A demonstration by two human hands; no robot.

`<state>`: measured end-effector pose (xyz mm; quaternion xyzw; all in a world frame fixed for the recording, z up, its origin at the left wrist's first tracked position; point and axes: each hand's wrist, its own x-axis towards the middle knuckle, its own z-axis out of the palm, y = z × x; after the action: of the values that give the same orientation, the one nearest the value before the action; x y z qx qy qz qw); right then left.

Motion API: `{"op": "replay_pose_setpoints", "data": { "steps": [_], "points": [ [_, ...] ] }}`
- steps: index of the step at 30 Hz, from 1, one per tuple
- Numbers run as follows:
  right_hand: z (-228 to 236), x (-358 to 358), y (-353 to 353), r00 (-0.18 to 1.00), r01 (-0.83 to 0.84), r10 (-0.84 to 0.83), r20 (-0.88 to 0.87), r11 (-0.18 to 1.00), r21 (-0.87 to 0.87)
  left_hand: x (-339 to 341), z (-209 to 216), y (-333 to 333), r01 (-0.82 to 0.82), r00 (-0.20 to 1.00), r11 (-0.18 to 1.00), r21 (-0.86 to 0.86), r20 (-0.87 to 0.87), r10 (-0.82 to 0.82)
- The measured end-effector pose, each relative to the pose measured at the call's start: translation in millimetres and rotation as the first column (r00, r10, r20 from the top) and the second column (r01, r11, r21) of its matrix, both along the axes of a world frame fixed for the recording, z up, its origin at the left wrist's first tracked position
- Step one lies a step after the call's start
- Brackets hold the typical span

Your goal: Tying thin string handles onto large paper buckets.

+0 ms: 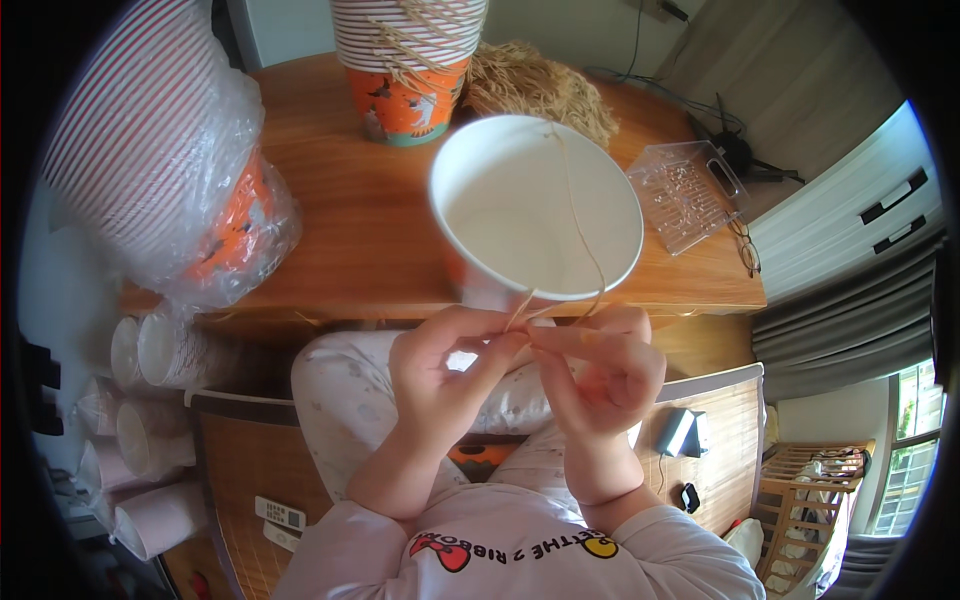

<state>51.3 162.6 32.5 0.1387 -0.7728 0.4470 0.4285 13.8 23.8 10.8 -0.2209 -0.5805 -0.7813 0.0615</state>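
A large paper bucket (500, 215), white inside, stands tilted toward me at the table's near edge. A thin tan cord (572, 200) runs from its far rim across the opening to the near rim. Just below that rim my left hand (440, 365) pinches the cord between thumb and forefinger. My right hand (600, 370) meets it there, its fingertips also closed on the cord and its other fingers curled. Whether the cord ends are knotted is too small to tell.
A stack of orange buckets (405, 100) with cords stands behind, beside a heap of tan cords (540, 90). Bagged buckets (180, 170) rise at left. A clear plastic tray (685, 195) and glasses (747, 250) lie at right. More buckets (155, 440) are stacked low at left.
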Motion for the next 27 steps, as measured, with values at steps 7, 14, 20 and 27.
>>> {"op": "replay_pose_setpoints", "data": {
  "steps": [7, 14, 20, 27],
  "points": [
    [7.1, -15.8, -6.0, 0.991, 0.066, -0.05, -0.125, 0.99, 0.126, -2.1, 8.2, -7.4, -0.385, 0.895, 0.906, -0.174, -0.312, 0.32],
    [13.8, -18.9, -8.2, 0.994, 0.077, -0.057, -0.095, 0.971, 0.226, -5.5, 11.9, -7.7, -0.42, 0.86, 0.898, -0.129, -0.371, 0.349],
    [11.4, -17.3, -12.4, 0.992, 0.109, -0.1, -0.078, 0.986, 0.123, -7.2, 12.3, -7.5, -0.358, 0.912, 0.926, -0.123, -0.257, 0.319],
    [16.9, -14.4, -12.3, 0.983, 0.17, -0.143, -0.115, 0.947, 0.272, -4.0, 12.7, -7.4, -0.328, 0.931, 0.942, -0.077, -0.194, 0.308]
  ]
}}
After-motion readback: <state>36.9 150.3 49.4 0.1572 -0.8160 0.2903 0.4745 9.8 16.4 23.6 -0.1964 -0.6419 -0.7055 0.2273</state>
